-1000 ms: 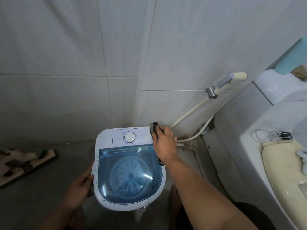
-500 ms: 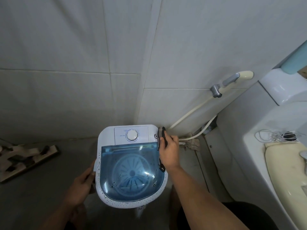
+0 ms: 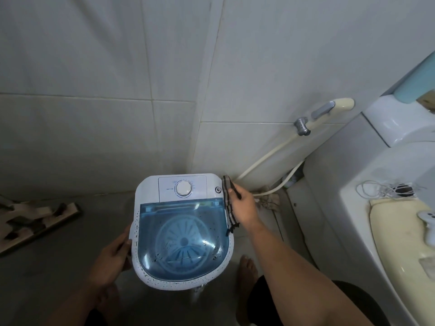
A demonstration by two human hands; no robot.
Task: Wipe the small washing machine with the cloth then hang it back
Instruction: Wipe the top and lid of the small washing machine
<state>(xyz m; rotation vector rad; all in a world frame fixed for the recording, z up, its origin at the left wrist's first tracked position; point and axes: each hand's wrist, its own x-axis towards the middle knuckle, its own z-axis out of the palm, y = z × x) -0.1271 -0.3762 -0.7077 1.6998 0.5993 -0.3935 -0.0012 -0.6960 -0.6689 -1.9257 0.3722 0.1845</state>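
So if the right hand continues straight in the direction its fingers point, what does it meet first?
The right hand, gripping the cloth, points toward the back wall. It would probably meet the wall near the hose. Depth is unclear, so the hose may come first.

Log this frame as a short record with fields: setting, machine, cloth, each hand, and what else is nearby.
setting: tiled bathroom corner, seen from above
machine: small white washing machine, blue see-through lid closed, round dial on the top panel
cloth: dark striped cloth, lying along the machine's right edge
right hand: right hand holds the cloth
left hand: left hand rests against the machine's left side
nearby: spray hose on the wall, toilet at right, wooden boards on the floor at left
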